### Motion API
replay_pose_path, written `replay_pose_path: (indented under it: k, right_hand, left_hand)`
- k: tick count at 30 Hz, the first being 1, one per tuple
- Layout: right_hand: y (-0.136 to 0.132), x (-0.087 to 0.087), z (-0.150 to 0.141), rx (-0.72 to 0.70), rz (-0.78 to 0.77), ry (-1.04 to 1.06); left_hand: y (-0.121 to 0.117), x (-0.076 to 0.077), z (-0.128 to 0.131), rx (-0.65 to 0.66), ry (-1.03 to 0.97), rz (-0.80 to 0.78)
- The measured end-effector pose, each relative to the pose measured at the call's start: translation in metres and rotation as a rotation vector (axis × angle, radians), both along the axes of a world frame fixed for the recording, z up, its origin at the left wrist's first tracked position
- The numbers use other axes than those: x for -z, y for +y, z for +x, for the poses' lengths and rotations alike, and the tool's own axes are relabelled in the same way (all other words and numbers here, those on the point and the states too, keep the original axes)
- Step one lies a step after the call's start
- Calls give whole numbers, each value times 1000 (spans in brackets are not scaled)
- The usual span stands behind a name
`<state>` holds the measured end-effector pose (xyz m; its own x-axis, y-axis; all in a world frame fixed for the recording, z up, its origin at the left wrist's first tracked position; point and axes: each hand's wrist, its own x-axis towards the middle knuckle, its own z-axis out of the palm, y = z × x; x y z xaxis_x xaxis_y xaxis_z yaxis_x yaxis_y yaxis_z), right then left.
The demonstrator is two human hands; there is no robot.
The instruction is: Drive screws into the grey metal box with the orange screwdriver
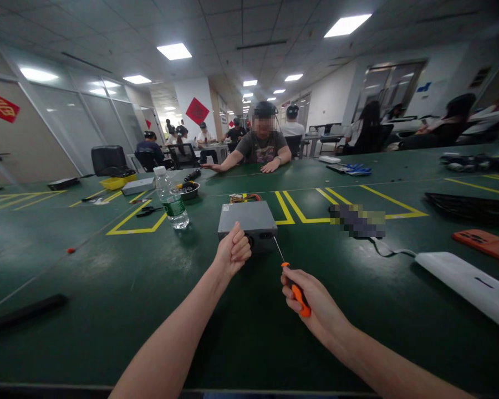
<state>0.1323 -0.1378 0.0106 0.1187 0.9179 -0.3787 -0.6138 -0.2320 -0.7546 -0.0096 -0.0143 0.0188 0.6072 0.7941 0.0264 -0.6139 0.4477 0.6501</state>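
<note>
A grey metal computer power supply sits on the green table straight ahead, its socket side toward me and a bundle of coloured cables behind it. My right hand is wrapped round an orange and black screwdriver. The thin shaft slants up to the left, and its tip is at or very near the lower right corner of the power supply's front face. My left hand is closed in a fist before the left part of that face, covering some of it. What the curled fingers hold, if anything, is hidden.
A water bottle stands left of the power supply, near a metal bowl. To the right lie a blurred dark object on a cable, a white power bank and an orange phone. Across the table sits a person.
</note>
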Motion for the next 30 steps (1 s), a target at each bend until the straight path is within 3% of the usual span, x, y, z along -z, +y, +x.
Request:
replay_pose_path:
  k: [6,11,13,16,19,21,23,25,30]
  right_hand:
    - [2,2,1,-41,-14,32]
    - [2,3,1,-2,-1,5]
    - [1,4,1,15,20,-10]
    - [1,5,2,-7,37,-7]
    - [2,7,3,-41,11,10]
    - [2,6,3,-43,-4,20]
    - [2,5,2,-28,-9,30]
    - [2,3,1,-11,-7,41]
    - [2,-1,0,-23,-7,89]
  left_hand:
    - [1,1,-1,-21,43,44]
    - [-3,0,4,-158,161,197]
    - [-6,0,7,-293,252,308]
    - [-11,2,7,-601,468,543]
    - [-16,3,2,-939,804,925]
    - [-18,4,0,-1024,1013,1207]
    - [-18,5,-1,-1056,1194,1404]
    - [-16,6,1,-1048,1329,1496]
    - [-8,12,4,-1027,1464,1471]
